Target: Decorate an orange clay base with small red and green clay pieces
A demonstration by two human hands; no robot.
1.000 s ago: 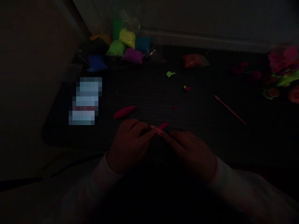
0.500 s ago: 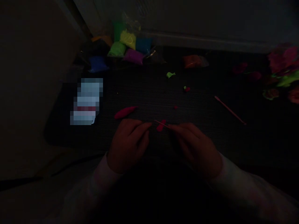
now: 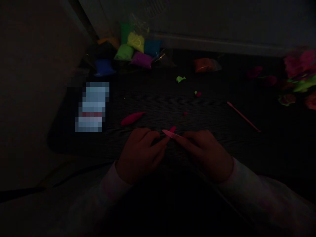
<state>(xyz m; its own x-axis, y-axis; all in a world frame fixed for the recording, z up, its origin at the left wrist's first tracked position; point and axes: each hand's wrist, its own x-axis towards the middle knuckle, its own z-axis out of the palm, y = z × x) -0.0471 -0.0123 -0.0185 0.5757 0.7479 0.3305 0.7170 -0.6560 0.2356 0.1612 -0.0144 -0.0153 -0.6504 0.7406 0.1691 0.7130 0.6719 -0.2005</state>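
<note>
The light is very dim. My right hand (image 3: 207, 151) is closed around a pink clay knife (image 3: 168, 133), its flat pointed blade turned to the left. Under the blade lies a small piece of red-pink clay (image 3: 173, 128), partly covered by it. My left hand (image 3: 143, 154) has its index finger stretched to the near side of this piece, touching or almost touching blade and clay; its other fingers are partly hidden. Beyond my left hand rests a longer tapered lump of red-pink clay (image 3: 132, 118). A tiny red ball (image 3: 185, 113) sits farther back.
A lit, blurred-out screen (image 3: 92, 107) is at the left. Several coloured clay bags (image 3: 135, 42) are heaped at the back, an orange-red bag (image 3: 204, 65) apart. Green clay (image 3: 180, 79), a green-red bit (image 3: 197, 94), a pink stick tool (image 3: 243, 117) and flowers (image 3: 301, 72) lie rightward.
The clay knife has turned from edge-on to showing its flat blade, now over the clay piece. My left index finger has moved right, up to the clay.
</note>
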